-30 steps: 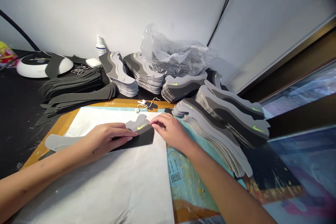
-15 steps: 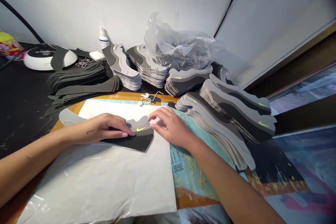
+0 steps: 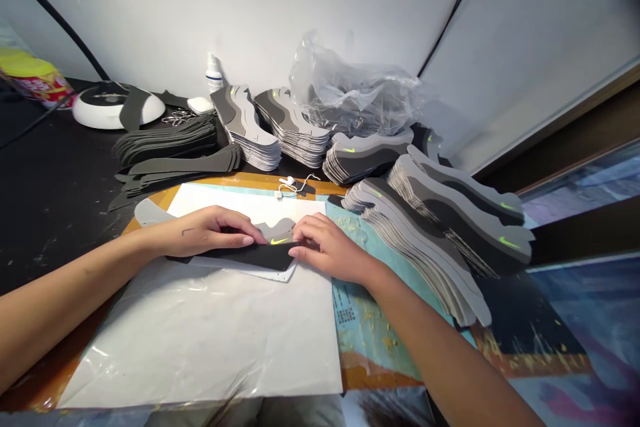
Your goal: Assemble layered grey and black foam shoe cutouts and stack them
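Note:
My left hand (image 3: pixel 213 230) lies across a layered shoe-shaped cut-out (image 3: pixel 255 255), its fingertips pressing the black lower strip. That cut-out has a grey upper layer and a neon-yellow swoosh (image 3: pixel 279 240). My right hand (image 3: pixel 325 250) grips its right end, just beside the swoosh. A long grey tail (image 3: pixel 151 212) of the cut-out sticks out to the left beyond my left wrist, and the middle part is hidden under my left hand. Beneath it all lies a large white sheet (image 3: pixel 200 340).
Several tall stacks of similar cut-outs (image 3: pixel 420 233) stand behind and to the right. A clear plastic bag (image 3: pixel 355 90), white earphones (image 3: pixel 287 183), a small white bottle (image 3: pixel 214 75) and a round white device (image 3: pixel 119 105) sit along the back of the dark table (image 3: pixel 55 193).
My hands have come closer together over the cut-out. Its black strip now lies more level on the white sheet. The whole view has shifted slightly.

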`<state>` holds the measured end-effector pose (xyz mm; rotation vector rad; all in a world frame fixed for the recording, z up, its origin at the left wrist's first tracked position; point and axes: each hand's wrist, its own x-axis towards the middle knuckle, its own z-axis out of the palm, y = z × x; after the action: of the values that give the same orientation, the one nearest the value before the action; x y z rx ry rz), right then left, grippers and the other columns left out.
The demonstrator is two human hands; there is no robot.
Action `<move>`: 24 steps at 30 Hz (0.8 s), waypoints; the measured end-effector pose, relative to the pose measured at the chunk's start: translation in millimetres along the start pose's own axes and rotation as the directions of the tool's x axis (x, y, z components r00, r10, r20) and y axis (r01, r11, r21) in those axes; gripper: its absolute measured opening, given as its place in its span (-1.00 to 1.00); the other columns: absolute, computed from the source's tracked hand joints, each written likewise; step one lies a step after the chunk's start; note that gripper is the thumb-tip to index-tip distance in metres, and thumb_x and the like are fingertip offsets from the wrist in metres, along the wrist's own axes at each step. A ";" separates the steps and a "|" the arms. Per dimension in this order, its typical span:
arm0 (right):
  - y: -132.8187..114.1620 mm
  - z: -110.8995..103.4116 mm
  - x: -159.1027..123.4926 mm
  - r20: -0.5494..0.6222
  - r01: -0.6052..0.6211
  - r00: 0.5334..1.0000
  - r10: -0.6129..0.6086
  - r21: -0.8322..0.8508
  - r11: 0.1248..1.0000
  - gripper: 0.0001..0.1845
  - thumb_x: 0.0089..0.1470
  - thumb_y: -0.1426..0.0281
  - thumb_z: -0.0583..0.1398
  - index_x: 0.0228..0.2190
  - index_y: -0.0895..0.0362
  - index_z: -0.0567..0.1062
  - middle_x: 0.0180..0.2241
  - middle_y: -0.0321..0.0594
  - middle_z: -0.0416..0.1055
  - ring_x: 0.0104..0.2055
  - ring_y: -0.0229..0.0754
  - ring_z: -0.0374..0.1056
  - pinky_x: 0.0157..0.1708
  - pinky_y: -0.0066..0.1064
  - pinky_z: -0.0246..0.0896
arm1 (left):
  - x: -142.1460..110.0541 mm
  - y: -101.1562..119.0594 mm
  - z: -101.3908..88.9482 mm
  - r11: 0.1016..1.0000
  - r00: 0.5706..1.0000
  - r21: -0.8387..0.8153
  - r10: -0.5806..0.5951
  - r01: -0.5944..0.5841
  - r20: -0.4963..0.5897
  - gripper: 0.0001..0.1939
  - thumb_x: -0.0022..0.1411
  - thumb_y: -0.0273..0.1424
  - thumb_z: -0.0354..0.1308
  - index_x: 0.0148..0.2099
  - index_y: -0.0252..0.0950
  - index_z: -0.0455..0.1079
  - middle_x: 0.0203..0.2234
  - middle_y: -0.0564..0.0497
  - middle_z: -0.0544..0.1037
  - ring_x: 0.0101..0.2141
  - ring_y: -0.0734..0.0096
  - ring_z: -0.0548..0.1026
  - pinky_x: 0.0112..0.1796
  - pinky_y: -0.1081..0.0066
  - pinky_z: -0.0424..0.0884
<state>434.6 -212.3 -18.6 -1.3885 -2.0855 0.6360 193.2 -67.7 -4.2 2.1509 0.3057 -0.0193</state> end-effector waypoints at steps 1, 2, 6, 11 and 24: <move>-0.1 0.4 -0.2 -0.005 0.005 1.000 -0.005 0.003 1.000 -0.85 0.20 0.34 0.24 -0.37 0.11 0.39 -0.30 -0.25 0.39 -0.18 -0.16 0.25 -0.09 -0.31 0.15 | -0.2 0.3 0.3 1.000 1.000 -0.006 -0.007 0.007 -0.004 -0.74 0.38 -0.28 0.10 0.00 -0.15 0.55 -0.23 0.03 0.61 -0.27 0.44 0.51 -0.25 0.58 0.36; -0.4 0.7 -0.4 -0.008 0.013 1.000 -0.013 0.005 1.000 -0.86 0.21 0.35 0.23 -0.36 0.11 0.39 -0.31 -0.25 0.38 -0.19 -0.16 0.25 -0.09 -0.31 0.15 | -0.5 0.7 0.7 1.000 1.000 -0.012 -0.013 0.013 -0.003 -0.74 0.37 -0.28 0.11 0.00 -0.16 0.55 -0.22 0.02 0.61 -0.26 0.43 0.51 -0.25 0.58 0.36; -1.5 0.9 -0.8 -0.004 0.045 0.999 -0.045 0.022 0.999 -0.85 0.27 0.39 0.15 -0.38 0.10 0.39 -0.26 -0.25 0.40 -0.14 -0.17 0.25 -0.03 -0.29 0.12 | -1.6 1.7 1.3 1.000 1.000 -0.017 -0.012 0.012 0.004 -0.74 0.35 -0.26 0.14 -0.01 -0.17 0.57 -0.22 0.00 0.62 -0.27 0.42 0.52 -0.25 0.57 0.37; -2.8 0.8 -0.7 0.008 0.024 1.000 -0.024 0.017 1.000 -0.80 0.29 0.39 0.11 -0.41 0.10 0.39 -0.26 -0.25 0.40 -0.13 -0.17 0.25 0.00 -0.28 0.11 | -1.4 2.2 1.3 0.998 0.998 -0.002 0.056 -0.056 0.031 -0.74 0.36 -0.28 0.13 0.01 -0.16 0.57 -0.27 -0.01 0.61 -0.31 0.44 0.50 -0.29 0.57 0.36; -8.8 -0.5 -0.8 0.043 -0.017 0.999 0.018 -0.040 0.999 -0.83 0.24 0.39 0.16 -0.42 0.11 0.44 -0.23 -0.21 0.38 -0.10 -0.14 0.24 0.02 -0.24 0.15 | -0.7 1.0 2.7 0.990 0.988 0.028 0.138 -0.140 0.067 -0.73 0.38 -0.31 0.12 0.04 -0.15 0.55 -0.37 -0.02 0.57 -0.39 0.47 0.46 -0.39 0.57 0.30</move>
<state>429.3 -216.2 -12.6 -1.4282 -2.1328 0.6408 193.0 -70.6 -4.8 2.1948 0.1176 -0.0140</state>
